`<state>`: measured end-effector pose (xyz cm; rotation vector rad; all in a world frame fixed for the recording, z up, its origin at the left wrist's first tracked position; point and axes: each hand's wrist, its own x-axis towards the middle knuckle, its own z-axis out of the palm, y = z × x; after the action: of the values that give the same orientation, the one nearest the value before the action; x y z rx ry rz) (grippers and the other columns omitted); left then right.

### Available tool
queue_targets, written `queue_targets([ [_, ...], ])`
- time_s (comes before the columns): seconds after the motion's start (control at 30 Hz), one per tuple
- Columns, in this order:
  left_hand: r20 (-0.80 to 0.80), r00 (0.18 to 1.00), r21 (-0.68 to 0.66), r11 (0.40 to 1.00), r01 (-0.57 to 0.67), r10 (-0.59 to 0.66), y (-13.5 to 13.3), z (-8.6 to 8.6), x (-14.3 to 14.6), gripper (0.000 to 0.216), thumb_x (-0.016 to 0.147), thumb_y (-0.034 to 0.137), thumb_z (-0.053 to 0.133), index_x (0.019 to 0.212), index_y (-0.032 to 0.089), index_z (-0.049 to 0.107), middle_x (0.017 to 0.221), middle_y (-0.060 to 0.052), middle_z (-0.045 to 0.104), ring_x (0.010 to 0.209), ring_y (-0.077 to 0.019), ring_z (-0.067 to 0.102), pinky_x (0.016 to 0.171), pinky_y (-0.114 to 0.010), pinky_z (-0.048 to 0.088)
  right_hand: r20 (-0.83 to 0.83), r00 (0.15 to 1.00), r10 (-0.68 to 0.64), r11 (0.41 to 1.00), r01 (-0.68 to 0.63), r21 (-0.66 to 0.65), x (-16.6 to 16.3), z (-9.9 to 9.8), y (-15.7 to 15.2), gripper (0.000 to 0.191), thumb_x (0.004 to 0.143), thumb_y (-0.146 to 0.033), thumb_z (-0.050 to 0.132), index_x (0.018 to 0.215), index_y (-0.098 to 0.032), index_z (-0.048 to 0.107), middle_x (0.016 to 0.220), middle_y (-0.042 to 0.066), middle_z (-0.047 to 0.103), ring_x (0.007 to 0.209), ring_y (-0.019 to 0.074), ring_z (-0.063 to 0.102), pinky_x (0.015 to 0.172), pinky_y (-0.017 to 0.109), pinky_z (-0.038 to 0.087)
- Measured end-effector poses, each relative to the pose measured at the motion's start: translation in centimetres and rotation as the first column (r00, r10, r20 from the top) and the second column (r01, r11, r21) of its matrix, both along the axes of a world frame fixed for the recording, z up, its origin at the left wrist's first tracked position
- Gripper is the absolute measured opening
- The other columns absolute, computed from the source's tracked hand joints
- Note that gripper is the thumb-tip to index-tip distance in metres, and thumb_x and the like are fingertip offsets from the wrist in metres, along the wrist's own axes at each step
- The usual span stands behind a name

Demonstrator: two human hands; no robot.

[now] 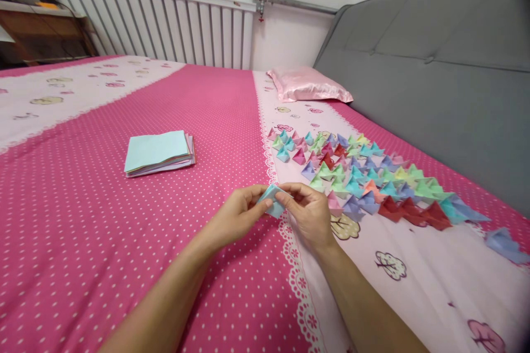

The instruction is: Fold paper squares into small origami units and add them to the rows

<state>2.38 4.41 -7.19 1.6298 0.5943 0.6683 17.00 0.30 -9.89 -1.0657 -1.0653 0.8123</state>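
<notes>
Between my two hands is a small folded piece of light blue paper [273, 198], held above the bed. My left hand [238, 212] pinches its left side, thumb in front and fingers behind. On the other side, my right hand [310, 212] grips the paper with its thumb pressed on the near face. To the left lies a stack of coloured paper sheets [157, 150], a pale blue one on top. Many folded paper boats [356, 176] in several colours stand in rows to the right of my right hand.
A pink polka-dot bedspread [103, 242] with white printed bands covers the bed. A pink satin pillow [308, 85] lies at the back, beside a grey padded headboard [439, 55]. Behind the bed are a white radiator [165, 19] and a pipe with a red valve [260, 8].
</notes>
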Motion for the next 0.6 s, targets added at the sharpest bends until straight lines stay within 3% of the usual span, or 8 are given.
queue_targets([
  [0.13, -0.049, 0.997, 0.050, 0.997, -0.058, 0.060, 0.08, -0.41, 0.10, 0.022, 0.080, 0.032, 0.052, 0.075, 0.013, 0.059, 0.065, 0.000, 0.056, 0.060, -0.0108, 0.050, 0.058, -0.024, 0.039, 0.002, 1.000, 0.012, 1.000, -0.012, -0.010, -0.09, 0.03, -0.11, 0.016, 0.066, -0.028, 0.070, 0.079, -0.019, 0.067, 0.071, 0.001, 0.065, 0.063, 0.0127, 0.057, 0.060, 0.026, 0.048],
  [0.3, -0.072, 0.996, 0.041, 0.998, -0.046, 0.049, -0.02, -0.22, -0.09, 0.026, 0.080, 0.035, 0.051, 0.071, 0.013, 0.061, 0.061, -0.001, 0.057, 0.058, -0.0115, 0.051, 0.056, -0.024, 0.039, -0.043, 0.994, 0.097, 0.995, -0.098, -0.019, -0.03, 0.12, -0.25, 0.010, 0.068, -0.026, 0.069, 0.073, -0.019, 0.065, 0.067, -0.001, 0.063, 0.060, 0.0105, 0.056, 0.058, 0.023, 0.045],
  [0.6, -0.163, 0.986, 0.106, 0.994, -0.005, 0.023, -0.37, 0.10, -0.30, 0.028, 0.079, 0.035, 0.051, 0.066, 0.013, 0.064, 0.056, 0.000, 0.055, 0.055, -0.0112, 0.049, 0.052, -0.022, 0.037, 0.190, 0.980, 0.058, 0.996, -0.068, 0.050, -0.22, 0.66, -0.59, 0.010, 0.073, -0.028, 0.064, 0.069, -0.018, 0.064, 0.067, 0.000, 0.057, 0.062, 0.0113, 0.053, 0.058, 0.024, 0.043],
])
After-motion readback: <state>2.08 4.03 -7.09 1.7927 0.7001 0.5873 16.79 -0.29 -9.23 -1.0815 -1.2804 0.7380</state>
